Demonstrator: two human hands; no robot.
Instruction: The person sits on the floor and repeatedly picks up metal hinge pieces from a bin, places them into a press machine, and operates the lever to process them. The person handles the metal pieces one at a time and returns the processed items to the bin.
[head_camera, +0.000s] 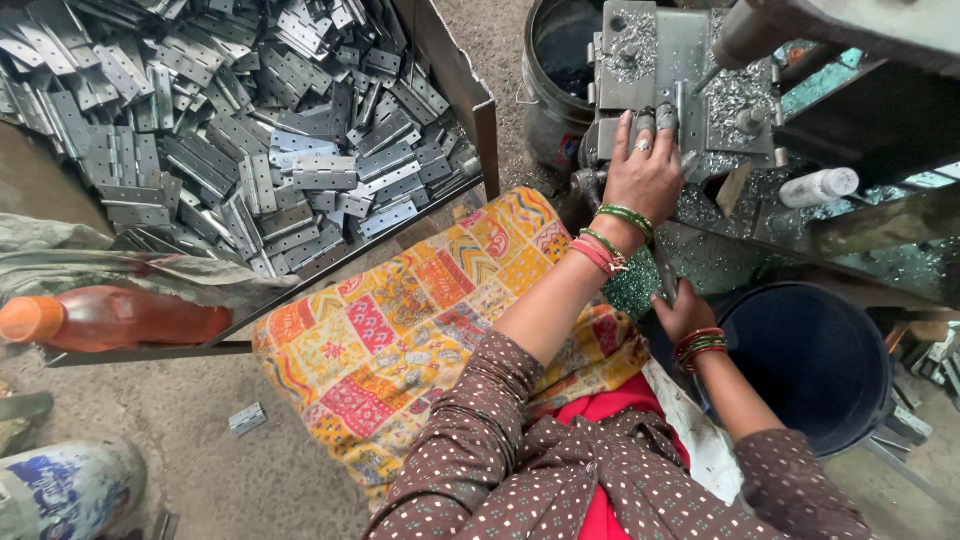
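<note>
My left hand (645, 175) reaches forward onto a grey metal drill fixture (690, 70) strewn with shavings. Its taped fingertips press on the fixture's front edge, and whether a piece lies under them is hidden. My right hand (685, 312) sits lower, closed around a dark lever handle (666, 280) beside a dark blue bucket (810, 360). Both wrists carry red and green bangles. A bright patchwork cloth (400, 320) covers my lap.
A large tray (482, 115) heaped with several grey metal hinges (250, 130) stands at the left. An orange bottle (110, 318) lies by it, and a loose hinge (247, 418) is on the floor. A black bucket (550, 90) and a white bottle (818, 186) flank the fixture.
</note>
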